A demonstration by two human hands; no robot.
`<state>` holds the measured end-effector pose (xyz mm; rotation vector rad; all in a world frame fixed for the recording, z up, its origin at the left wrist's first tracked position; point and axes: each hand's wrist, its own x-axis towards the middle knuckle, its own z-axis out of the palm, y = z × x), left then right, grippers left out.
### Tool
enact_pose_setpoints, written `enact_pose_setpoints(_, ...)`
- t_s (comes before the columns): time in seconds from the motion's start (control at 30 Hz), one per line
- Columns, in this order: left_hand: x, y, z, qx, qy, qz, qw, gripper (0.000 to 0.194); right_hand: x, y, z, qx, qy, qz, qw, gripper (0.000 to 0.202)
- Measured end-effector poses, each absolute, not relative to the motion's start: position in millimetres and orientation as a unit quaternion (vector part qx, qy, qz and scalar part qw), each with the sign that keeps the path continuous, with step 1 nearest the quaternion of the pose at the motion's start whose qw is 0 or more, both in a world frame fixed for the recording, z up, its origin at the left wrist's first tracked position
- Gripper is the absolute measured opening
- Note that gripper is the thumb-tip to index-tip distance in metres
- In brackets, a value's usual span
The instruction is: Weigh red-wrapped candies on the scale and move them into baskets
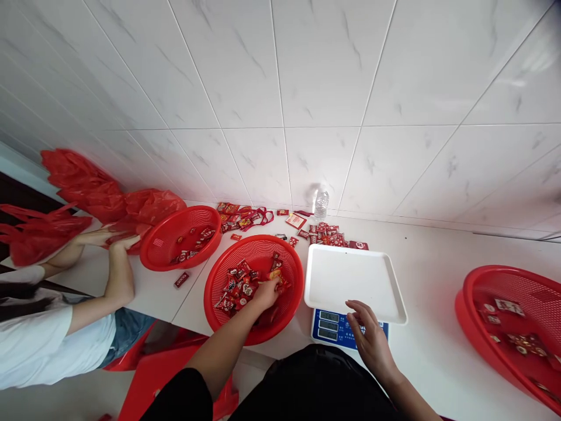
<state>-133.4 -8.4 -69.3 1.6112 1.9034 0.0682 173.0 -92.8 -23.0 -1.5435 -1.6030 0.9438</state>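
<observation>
My left hand point(266, 294) is inside a red mesh basket point(210, 292), its fingers closed on a red-and-yellow wrapped snack packet point(274, 274). Around it in the basket lie several small red wrapped packets point(240, 286), some with white lettering. My right hand point(368, 333) hovers at the near edge of the scale's white tray point(355, 278), empty, with its fingers slightly bent and apart. Nothing lies on the tray. Below it, the blue scale panel point(328, 325) shows its displays; my right hand covers part of the panel.
Small red packets point(328, 235) and a clear plastic bottle point(321, 202) stand along the wall. Another red basket point(153, 251) is at left, and a larger one point(471, 310) at right. A co-worker's hands point(125, 240) touch red plastic bags point(151, 207).
</observation>
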Motion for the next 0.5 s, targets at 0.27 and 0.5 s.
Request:
enact_pose_setpoints(0.27, -108, 10, -26, 0.471, 0.667, 0.274, 0.508, 0.027, 174, -91, -21, -0.581, -0.62, 0.392, 0.352, 0.034)
enact_pose_setpoints(0.5, -32, 27, -16, 0.459, 0.583, 0.303, 0.598, 0.039, 178, -95, -20, -0.586, -0.613, 0.397, 0.35, 0.033)
